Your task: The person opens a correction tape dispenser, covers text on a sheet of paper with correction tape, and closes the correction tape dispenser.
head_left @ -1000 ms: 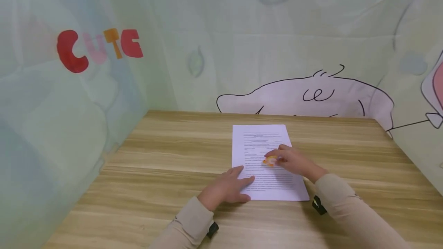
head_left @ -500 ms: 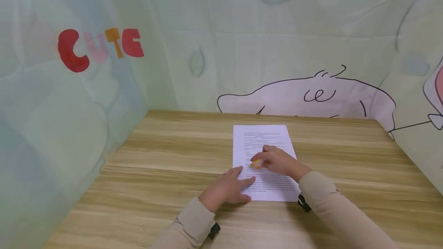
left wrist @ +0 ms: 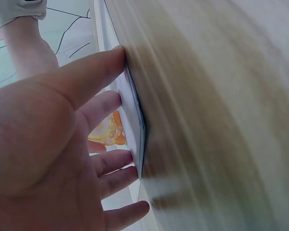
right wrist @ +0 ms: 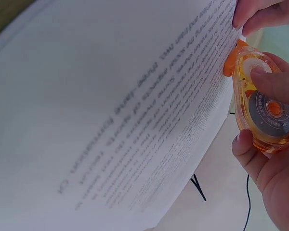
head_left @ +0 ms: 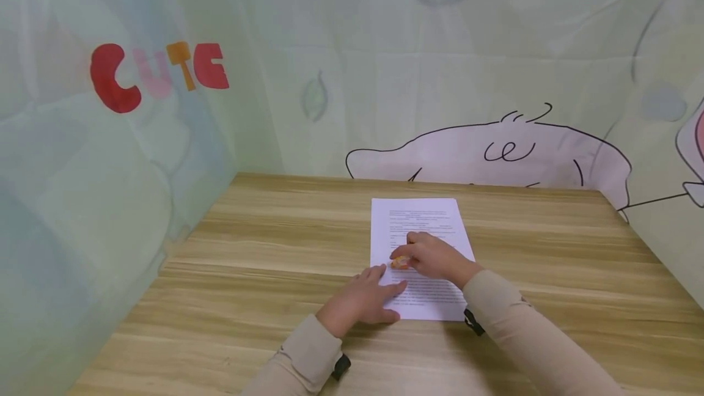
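A stack of printed paper [head_left: 414,205] lies flat on the table. My right hand [head_left: 434,256] grips a see-through orange correction tape dispenser [right wrist: 267,108], thumb on its side. Its orange tip [right wrist: 229,62] is down at the top sheet, near the left ends of the text lines; whether it touches is hard to tell. Spread over the lower left edge of the stack, my left hand [head_left: 357,299] rests with its fingers extended. The left wrist view shows those fingertips along the stack's side [left wrist: 132,108], and the dispenser [left wrist: 108,130] behind them.
The wood-grain table [head_left: 264,243] reaches back to a pale cloth wall [head_left: 286,78] with cartoon drawings. Coloured letters [head_left: 115,78] mark the left wall. Small dark devices [head_left: 341,366] are strapped at both wrists.
My right hand has moved left across the page with the correction tape dispenser, from mid-page to near the left margin. The left hand has stayed in place.
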The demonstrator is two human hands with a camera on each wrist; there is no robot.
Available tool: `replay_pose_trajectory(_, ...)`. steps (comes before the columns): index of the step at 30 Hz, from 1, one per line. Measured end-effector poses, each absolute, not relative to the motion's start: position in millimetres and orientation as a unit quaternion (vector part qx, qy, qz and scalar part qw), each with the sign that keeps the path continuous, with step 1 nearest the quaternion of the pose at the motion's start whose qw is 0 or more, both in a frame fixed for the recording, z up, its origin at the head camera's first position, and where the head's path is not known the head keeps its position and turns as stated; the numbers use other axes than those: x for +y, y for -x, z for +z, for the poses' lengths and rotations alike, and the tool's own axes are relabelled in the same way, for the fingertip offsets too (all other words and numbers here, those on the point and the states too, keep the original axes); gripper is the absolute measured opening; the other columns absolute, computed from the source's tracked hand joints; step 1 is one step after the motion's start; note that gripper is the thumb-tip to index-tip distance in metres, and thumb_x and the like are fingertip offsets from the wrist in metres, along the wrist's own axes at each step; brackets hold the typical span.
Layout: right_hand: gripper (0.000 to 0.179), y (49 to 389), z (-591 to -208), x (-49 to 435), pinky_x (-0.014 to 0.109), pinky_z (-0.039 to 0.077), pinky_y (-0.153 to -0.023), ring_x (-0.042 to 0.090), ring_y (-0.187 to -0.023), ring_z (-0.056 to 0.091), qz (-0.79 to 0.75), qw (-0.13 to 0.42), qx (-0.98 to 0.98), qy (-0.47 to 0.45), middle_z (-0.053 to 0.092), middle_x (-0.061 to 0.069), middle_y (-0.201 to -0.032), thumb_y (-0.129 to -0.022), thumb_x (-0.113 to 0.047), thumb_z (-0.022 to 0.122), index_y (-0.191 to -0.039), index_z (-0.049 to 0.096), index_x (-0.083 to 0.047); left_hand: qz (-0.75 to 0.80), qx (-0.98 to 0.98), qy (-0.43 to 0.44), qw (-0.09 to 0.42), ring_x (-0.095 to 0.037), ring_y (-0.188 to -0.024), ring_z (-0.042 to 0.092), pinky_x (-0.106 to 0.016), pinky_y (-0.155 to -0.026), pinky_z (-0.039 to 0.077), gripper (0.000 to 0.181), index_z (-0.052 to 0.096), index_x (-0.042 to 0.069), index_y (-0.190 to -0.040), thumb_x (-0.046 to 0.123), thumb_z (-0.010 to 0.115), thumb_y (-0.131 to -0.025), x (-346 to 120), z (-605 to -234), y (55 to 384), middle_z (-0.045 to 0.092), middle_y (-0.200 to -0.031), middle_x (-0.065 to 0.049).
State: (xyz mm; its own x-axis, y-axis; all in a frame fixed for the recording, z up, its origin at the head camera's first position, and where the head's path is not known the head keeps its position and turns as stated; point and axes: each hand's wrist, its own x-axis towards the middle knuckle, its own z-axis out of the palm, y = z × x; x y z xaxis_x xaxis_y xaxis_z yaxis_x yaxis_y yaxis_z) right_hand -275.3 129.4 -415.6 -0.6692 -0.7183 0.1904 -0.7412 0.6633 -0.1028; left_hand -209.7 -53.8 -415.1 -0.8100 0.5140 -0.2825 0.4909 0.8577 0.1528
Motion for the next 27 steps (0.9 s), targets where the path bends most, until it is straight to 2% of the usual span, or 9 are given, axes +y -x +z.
replay_pose_trajectory(6,0.03,274.3,-414.4,128.1,0.025,0.045,-0.064,0.014,-0.069,0.047,0.053,0.078,-0.903,-0.418,0.051,0.0,-0.079,-0.081,-0.002,0.062,-0.103,0.069,-0.021,0.031,0.951,-0.262,0.16,-0.03,-0.137,0.026,-0.048,-0.107,0.031,0.059,0.036,0.038,-0.14,0.049,0.057,-0.085,-53.1,-415.4,210.2,0.024,-0.151,-0.012)
replay_pose_trajectory(9,0.031,273.2,-412.5,129.9,0.027,0.047,-0.067,0.014,-0.073,0.049,0.043,0.062,-0.907,-0.414,0.052,0.001,-0.082,-0.081,-0.003,0.063,-0.105,0.069,-0.022,0.033,0.95,-0.265,0.161,-0.03,-0.137,0.026,-0.048,-0.106,0.031,0.059,0.036,0.038,-0.14,0.049,0.057,-0.085,-51.6,-414.0,209.4,0.024,-0.151,-0.012)
replay_pose_trajectory(16,0.033,273.3,-408.3,132.9,0.027,0.047,-0.063,0.016,-0.072,0.049,0.034,0.061,-0.904,-0.421,0.053,0.002,-0.082,-0.08,-0.001,0.063,-0.105,0.069,-0.021,0.039,0.951,-0.257,0.165,-0.03,-0.138,0.024,-0.05,-0.107,0.03,0.059,0.036,0.037,-0.14,0.047,0.058,-0.086,-51.2,-412.6,208.8,0.022,-0.152,-0.013)
replay_pose_trajectory(27,0.031,272.6,-406.1,143.6,0.03,0.048,-0.066,0.017,-0.072,0.05,0.026,0.044,-0.91,-0.411,0.054,0.004,-0.083,-0.081,-0.003,0.062,-0.105,0.069,-0.022,0.039,0.952,-0.254,0.167,-0.031,-0.138,0.024,-0.05,-0.107,0.031,0.06,0.036,0.038,-0.14,0.049,0.058,-0.085,-51.9,-414.1,210.3,0.022,-0.152,-0.012)
